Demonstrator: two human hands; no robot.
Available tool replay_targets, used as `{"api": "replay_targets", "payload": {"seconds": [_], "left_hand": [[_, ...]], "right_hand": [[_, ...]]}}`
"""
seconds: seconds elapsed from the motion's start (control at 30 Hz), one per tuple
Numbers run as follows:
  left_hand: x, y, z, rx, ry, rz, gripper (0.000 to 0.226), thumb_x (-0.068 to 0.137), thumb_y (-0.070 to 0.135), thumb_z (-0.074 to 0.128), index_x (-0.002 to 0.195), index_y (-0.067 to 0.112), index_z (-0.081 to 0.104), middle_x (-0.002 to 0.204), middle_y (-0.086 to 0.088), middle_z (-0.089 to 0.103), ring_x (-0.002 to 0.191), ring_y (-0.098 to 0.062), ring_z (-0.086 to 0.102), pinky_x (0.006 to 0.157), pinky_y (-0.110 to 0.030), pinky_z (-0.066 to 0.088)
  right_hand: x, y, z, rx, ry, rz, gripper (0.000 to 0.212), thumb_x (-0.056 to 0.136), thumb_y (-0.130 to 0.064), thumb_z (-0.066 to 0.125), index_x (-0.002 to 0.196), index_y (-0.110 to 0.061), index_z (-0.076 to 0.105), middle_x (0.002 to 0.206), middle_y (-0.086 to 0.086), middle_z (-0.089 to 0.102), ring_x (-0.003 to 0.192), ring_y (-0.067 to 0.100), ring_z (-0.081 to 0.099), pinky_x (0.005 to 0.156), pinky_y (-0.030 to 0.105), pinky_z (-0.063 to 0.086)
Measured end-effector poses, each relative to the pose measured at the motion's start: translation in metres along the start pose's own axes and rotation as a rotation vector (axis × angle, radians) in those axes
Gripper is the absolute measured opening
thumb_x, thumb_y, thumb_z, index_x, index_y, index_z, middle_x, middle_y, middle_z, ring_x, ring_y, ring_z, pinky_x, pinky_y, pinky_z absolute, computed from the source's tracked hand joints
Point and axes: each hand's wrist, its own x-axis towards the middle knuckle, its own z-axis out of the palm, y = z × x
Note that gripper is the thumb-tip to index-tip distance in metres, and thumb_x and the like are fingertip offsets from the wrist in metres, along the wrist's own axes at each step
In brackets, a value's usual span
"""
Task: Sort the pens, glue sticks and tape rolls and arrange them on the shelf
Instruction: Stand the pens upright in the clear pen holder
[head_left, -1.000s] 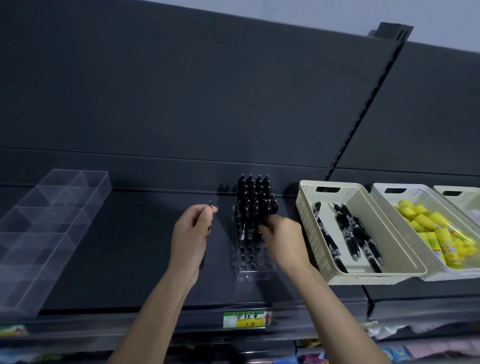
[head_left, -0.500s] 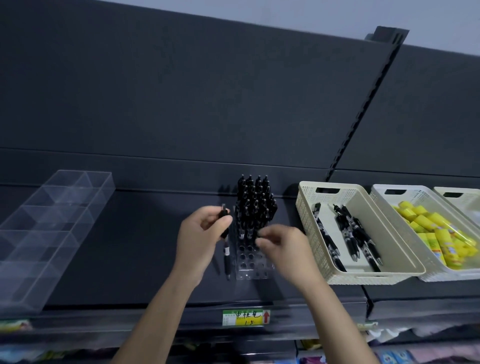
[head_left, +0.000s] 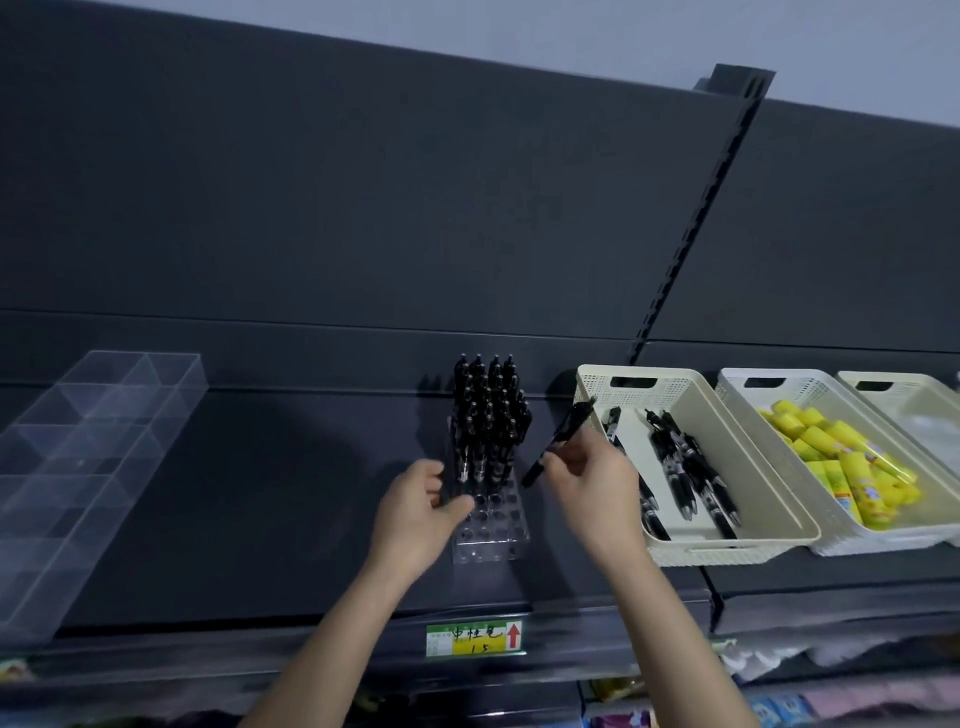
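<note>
Nearest to us, our left hand (head_left: 415, 514) grips the clear pen holder (head_left: 493, 535) by its left edge, our right hand (head_left: 592, 483) pinches one tilted black pen (head_left: 558, 441) between holder and cream basket (head_left: 727, 553), and farther back standing pens (head_left: 488, 415) fill the holder's rear holes.

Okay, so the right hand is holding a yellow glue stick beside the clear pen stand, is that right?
Not quite. The right hand holds a black pen, not a yellow glue stick, beside the clear pen stand. The head view shows it.
</note>
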Motion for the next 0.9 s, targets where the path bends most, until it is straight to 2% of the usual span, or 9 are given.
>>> {"api": "replay_targets", "payload": {"seconds": [0.07, 0.2, 0.3, 0.4, 0.47, 0.57, 0.7, 0.8, 0.9], "left_hand": [[0.000, -0.010, 0.009, 0.057, -0.075, -0.015, 0.067, 0.082, 0.023, 0.074, 0.140, 0.014, 0.041, 0.131, -0.002, 0.051, 0.110, -0.011, 0.053, 0.091, -0.022, 0.044], [0.002, -0.019, 0.018, 0.099, -0.129, 0.045, 0.071, 0.084, 0.024, 0.072, 0.145, 0.019, 0.036, 0.131, 0.008, 0.050, 0.120, -0.010, 0.050, 0.099, -0.023, 0.041], [0.001, -0.021, 0.018, 0.082, -0.151, 0.090, 0.052, 0.085, 0.019, 0.070, 0.124, 0.041, 0.044, 0.102, 0.034, 0.050, 0.099, 0.019, 0.052, 0.076, -0.001, 0.040], [-0.001, -0.023, 0.017, 0.061, -0.125, 0.119, 0.051, 0.085, 0.017, 0.069, 0.107, 0.051, 0.037, 0.093, 0.037, 0.047, 0.087, 0.033, 0.044, 0.069, 0.005, 0.035], [-0.001, -0.024, 0.017, 0.053, -0.126, 0.121, 0.053, 0.085, 0.019, 0.069, 0.120, 0.045, 0.039, 0.095, 0.038, 0.045, 0.088, 0.030, 0.046, 0.072, 0.002, 0.035], [0.000, -0.025, 0.017, 0.058, -0.137, 0.111, 0.060, 0.086, 0.020, 0.069, 0.139, 0.027, 0.042, 0.098, 0.036, 0.046, 0.091, 0.024, 0.044, 0.076, -0.002, 0.033], [-0.001, -0.025, 0.017, 0.061, -0.143, 0.091, 0.066, 0.086, 0.020, 0.069, 0.144, 0.022, 0.037, 0.100, 0.033, 0.044, 0.097, 0.013, 0.047, 0.087, -0.014, 0.035], [-0.001, -0.024, 0.017, 0.061, -0.145, 0.071, 0.069, 0.086, 0.022, 0.070, 0.145, 0.022, 0.035, 0.103, 0.028, 0.049, 0.101, 0.008, 0.048, 0.088, -0.013, 0.035], [0.000, -0.024, 0.017, 0.056, -0.150, 0.053, 0.071, 0.086, 0.023, 0.070, 0.146, 0.023, 0.033, 0.103, 0.030, 0.048, 0.104, 0.006, 0.048, 0.090, -0.015, 0.035]], "right_hand": [[0.006, 0.002, 0.002, 0.005, 0.005, 0.018, 0.006, 0.086, -0.014, 0.064, 0.083, -0.015, 0.059, 0.080, -0.002, 0.067, 0.076, 0.016, 0.063, 0.065, 0.022, 0.042], [0.011, 0.004, 0.011, 0.008, -0.049, -0.013, 0.005, 0.087, -0.014, 0.062, 0.089, -0.010, 0.063, 0.083, -0.002, 0.069, 0.078, 0.016, 0.064, 0.069, 0.025, 0.047], [0.014, 0.006, 0.018, -0.076, -0.083, -0.049, 0.013, 0.087, -0.014, 0.061, 0.078, -0.016, 0.052, 0.069, -0.007, 0.056, 0.066, 0.015, 0.052, 0.056, 0.020, 0.030], [0.017, 0.008, 0.024, -0.162, -0.151, -0.045, 0.013, 0.087, -0.015, 0.060, 0.080, -0.018, 0.050, 0.076, -0.001, 0.060, 0.067, 0.016, 0.052, 0.059, 0.024, 0.034], [0.018, 0.011, 0.028, -0.169, -0.187, -0.034, 0.004, 0.087, -0.015, 0.060, 0.086, -0.014, 0.056, 0.086, 0.004, 0.067, 0.075, 0.020, 0.060, 0.062, 0.027, 0.043], [0.016, 0.013, 0.032, -0.159, -0.211, -0.031, 0.011, 0.088, -0.015, 0.059, 0.098, -0.011, 0.062, 0.093, 0.006, 0.070, 0.085, 0.025, 0.065, 0.073, 0.033, 0.052], [0.015, 0.013, 0.033, -0.154, -0.229, -0.059, 0.014, 0.090, -0.015, 0.057, 0.100, -0.009, 0.063, 0.093, 0.008, 0.070, 0.085, 0.026, 0.065, 0.073, 0.034, 0.052], [0.016, 0.011, 0.034, -0.247, -0.253, -0.122, 0.011, 0.089, -0.014, 0.053, 0.090, -0.006, 0.061, 0.087, 0.012, 0.068, 0.080, 0.031, 0.063, 0.059, 0.030, 0.042], [0.015, 0.011, 0.035, -0.278, -0.248, -0.132, 0.013, 0.090, -0.015, 0.051, 0.088, -0.005, 0.059, 0.086, 0.014, 0.067, 0.079, 0.034, 0.062, 0.057, 0.029, 0.036]]}}
